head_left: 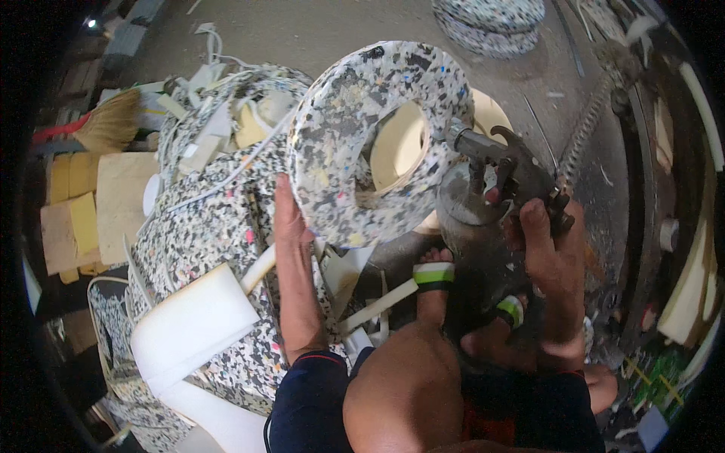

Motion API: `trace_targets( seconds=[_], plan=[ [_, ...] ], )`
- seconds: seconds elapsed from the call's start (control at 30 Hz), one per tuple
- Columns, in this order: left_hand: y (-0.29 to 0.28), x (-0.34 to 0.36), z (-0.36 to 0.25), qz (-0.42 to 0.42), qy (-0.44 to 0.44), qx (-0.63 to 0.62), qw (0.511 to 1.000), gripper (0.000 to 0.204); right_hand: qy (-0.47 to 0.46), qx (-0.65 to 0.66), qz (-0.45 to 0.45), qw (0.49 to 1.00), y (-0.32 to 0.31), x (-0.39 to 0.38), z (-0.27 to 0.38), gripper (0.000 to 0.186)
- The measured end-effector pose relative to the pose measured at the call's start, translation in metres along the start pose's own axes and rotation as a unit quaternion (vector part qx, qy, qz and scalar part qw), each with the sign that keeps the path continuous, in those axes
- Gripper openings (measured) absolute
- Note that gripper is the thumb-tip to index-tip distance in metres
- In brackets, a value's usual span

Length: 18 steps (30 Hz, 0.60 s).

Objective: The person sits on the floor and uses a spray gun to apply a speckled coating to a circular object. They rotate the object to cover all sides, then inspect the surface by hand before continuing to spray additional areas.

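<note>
My left hand [291, 208] holds a thick speckled foam ring [325, 151] upright at its left edge, fingers partly hidden behind it. Through the ring's oval hole and past its right edge show cream round pieces [491, 109]. My right hand [544, 230] grips a metal spray gun [513, 166] with a grey cup [464, 204] below it; its nozzle is at the ring's right side. A coiled hose [585, 136] runs from the gun toward the top right.
Speckled foam pieces [189, 211] and white offcuts [196, 325] are piled at left, beside a straw broom [109, 121] and yellow foam sheets [68, 181]. Stacked speckled discs [487, 34] lie ahead. My sandalled feet [434, 275] are below; long cream strips [687, 287] lie at right.
</note>
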<state>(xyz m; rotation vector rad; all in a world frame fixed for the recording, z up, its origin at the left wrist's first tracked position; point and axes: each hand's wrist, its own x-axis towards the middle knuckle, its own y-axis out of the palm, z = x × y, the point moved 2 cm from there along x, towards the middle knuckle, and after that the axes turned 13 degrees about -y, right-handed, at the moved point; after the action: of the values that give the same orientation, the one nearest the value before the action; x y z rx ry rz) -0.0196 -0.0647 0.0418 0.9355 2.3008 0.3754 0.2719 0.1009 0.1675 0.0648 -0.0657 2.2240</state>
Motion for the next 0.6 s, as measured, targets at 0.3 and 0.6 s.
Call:
trace_targets(
  seconds=[0.3,0.6],
  plan=[
    [0.004,0.021,0.014,-0.028,0.081,-0.104,0.991,0.067,-0.057,0.054,0.036,0.996,0.040,0.032,0.029,0.037],
    [-0.022,0.028,0.024,-0.009,0.094,-0.168,0.981,0.063,-0.060,-0.028,-0.004,0.998,0.044,0.045,0.026,0.048]
  ],
)
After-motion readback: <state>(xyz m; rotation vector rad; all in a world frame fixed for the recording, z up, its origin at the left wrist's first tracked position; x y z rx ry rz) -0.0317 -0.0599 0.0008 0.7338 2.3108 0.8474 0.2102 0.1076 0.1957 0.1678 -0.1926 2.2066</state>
